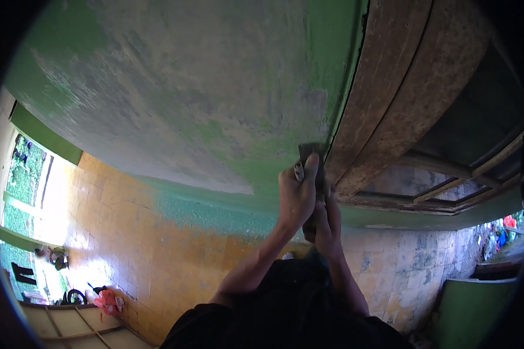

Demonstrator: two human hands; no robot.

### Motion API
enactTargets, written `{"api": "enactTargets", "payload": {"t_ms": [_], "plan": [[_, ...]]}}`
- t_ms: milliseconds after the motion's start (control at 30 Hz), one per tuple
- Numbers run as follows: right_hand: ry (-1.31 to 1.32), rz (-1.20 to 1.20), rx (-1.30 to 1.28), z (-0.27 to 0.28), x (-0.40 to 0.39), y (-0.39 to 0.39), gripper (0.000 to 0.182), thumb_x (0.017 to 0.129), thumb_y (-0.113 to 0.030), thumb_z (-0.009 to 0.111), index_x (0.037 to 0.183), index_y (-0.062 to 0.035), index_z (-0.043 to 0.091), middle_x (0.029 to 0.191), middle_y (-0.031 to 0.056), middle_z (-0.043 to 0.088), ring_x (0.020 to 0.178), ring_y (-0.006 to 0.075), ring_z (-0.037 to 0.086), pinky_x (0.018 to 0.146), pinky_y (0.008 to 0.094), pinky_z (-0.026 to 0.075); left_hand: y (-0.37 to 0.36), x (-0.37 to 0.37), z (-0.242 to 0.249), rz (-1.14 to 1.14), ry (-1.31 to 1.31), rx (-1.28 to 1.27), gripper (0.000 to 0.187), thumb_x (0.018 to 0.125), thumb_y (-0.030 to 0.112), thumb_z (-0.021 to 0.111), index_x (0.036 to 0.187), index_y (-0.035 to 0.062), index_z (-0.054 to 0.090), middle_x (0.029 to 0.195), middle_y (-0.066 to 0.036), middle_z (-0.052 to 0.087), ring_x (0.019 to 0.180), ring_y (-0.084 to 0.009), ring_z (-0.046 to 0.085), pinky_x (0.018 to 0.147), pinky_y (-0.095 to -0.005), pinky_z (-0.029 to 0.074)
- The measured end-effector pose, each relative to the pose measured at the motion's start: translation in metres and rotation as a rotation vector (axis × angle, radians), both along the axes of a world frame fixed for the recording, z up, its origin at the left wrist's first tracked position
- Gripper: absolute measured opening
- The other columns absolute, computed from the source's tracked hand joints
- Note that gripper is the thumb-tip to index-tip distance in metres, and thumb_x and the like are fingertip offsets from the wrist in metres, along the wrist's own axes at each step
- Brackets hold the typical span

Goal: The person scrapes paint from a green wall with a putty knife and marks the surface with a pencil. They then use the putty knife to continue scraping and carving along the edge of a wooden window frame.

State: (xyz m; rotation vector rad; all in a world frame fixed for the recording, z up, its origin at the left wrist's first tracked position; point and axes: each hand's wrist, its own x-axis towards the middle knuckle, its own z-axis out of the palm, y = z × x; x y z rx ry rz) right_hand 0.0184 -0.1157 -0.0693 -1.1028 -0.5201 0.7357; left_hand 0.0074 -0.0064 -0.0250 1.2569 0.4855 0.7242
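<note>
Both of my hands are wrapped round a dark, long-handled tool (312,150), which looks like a scraper. Its broad end meets the painted wall (215,104) close beside the wooden frame. My left hand (296,198) grips it from the left, thumb extended along the tool toward the head. On the other side my right hand (329,221) is closed lower on the handle, its fingers partly hidden. The wall is green with large grey, scuffed patches. A small, light-coloured detail shows at my left fingers, too small to name.
A brown wooden window frame (390,87) with dark panes borders the wall on the right. Below lies a tiled floor (140,232), yellowish left and greyer right. A pink-red bag (108,302) is at lower left, near a bright opening. A green surface (471,314) stands at lower right.
</note>
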Motion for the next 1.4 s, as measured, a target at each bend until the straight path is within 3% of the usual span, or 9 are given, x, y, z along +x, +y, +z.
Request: {"api": "enactTargets", "payload": {"t_ms": [67,233,333,433,600,700,900,1000,1400], "plan": [[-0.010,-0.011,0.003,-0.008,-0.003,0.001,0.052,0.107,-0.018,0.038,0.155,-0.0047,0.026,0.072,-0.0053,0.047,0.051,0.0004,0.039,0.044,0.0180,0.031,-0.002,-0.003,-0.021,0.007,0.014,0.039,0.045,0.107,0.030,0.052,0.071,0.0021,0.053,0.055,-0.005,0.055,0.052,-0.0121,0.058,0.047,-0.0289,0.043],[0.068,0.050,0.046,0.010,0.010,0.002,0.057,0.107,-0.019,0.039,0.159,-0.0058,0.020,0.073,-0.0058,0.047,0.050,0.0003,0.038,0.044,0.0181,0.030,-0.006,-0.001,0.004,0.012,-0.005,0.022,0.045,0.107,0.028,0.052,0.070,0.0017,0.052,0.055,-0.004,0.055,0.051,-0.0114,0.055,0.047,-0.0292,0.043],[-0.063,-0.039,-0.006,-0.008,0.004,0.002,0.056,0.107,-0.018,0.039,0.158,-0.0057,0.021,0.072,-0.0060,0.047,0.050,0.0002,0.038,0.044,0.0185,0.030,-0.002,0.002,0.001,0.007,-0.013,0.043,0.045,0.107,0.028,0.052,0.071,0.0016,0.052,0.055,-0.004,0.055,0.050,-0.0111,0.055,0.047,-0.0286,0.042],[0.065,0.030,0.031,-0.014,0.000,-0.004,0.055,0.107,-0.018,0.040,0.158,-0.0050,0.022,0.072,-0.0059,0.047,0.050,0.0002,0.037,0.044,0.0186,0.030,-0.005,0.000,-0.018,0.028,0.025,0.060,0.045,0.107,0.028,0.052,0.071,0.0015,0.052,0.055,-0.004,0.055,0.050,-0.0111,0.055,0.046,-0.0281,0.042],[0.032,0.012,0.029,0.000,0.005,-0.002,0.054,0.107,-0.017,0.039,0.157,-0.0037,0.024,0.072,-0.0054,0.048,0.050,0.0006,0.039,0.044,0.0184,0.032,-0.004,0.003,0.006,0.029,0.000,0.032,0.046,0.107,0.028,0.052,0.070,0.0014,0.052,0.055,-0.005,0.055,0.049,-0.0113,0.054,0.044,-0.0281,0.041],[-0.005,-0.036,0.019,-0.011,0.002,0.001,0.051,0.107,-0.016,0.039,0.155,-0.0031,0.027,0.073,-0.0049,0.049,0.051,0.0007,0.039,0.045,0.0182,0.032,-0.005,0.000,-0.018,0.023,0.052,0.044,0.046,0.107,0.029,0.052,0.069,0.0015,0.053,0.055,-0.005,0.055,0.049,-0.0112,0.054,0.044,-0.0280,0.040],[0.011,0.002,0.031,0.006,0.005,-0.003,0.051,0.107,-0.017,0.040,0.155,-0.0031,0.029,0.076,-0.0044,0.050,0.053,0.0005,0.039,0.046,0.0185,0.033,-0.004,0.003,0.013,0.030,-0.005,0.058,0.046,0.106,0.029,0.053,0.069,0.0017,0.053,0.055,-0.005,0.056,0.049,-0.0109,0.054,0.045,-0.0279,0.041],[0.039,-0.003,0.024,-0.006,0.003,-0.002,0.051,0.107,-0.018,0.040,0.155,-0.0032,0.029,0.076,-0.0044,0.050,0.053,0.0006,0.039,0.046,0.0189,0.033,-0.007,-0.003,-0.008,0.030,0.091,0.053,0.046,0.107,0.028,0.053,0.069,0.0015,0.053,0.055,-0.005,0.056,0.049,-0.0110,0.054,0.045,-0.0282,0.041],[-0.026,-0.014,0.029,0.018,0.010,0.000,0.052,0.108,-0.018,0.039,0.156,-0.0028,0.026,0.082,-0.0044,0.050,0.055,0.0004,0.039,0.046,0.0178,0.033,-0.007,0.002,0.012,0.056,0.009,0.062,0.048,0.107,0.029,0.052,0.068,0.0009,0.055,0.055,-0.005,0.057,0.050,-0.0116,0.056,0.047,-0.0296,0.043]]}}
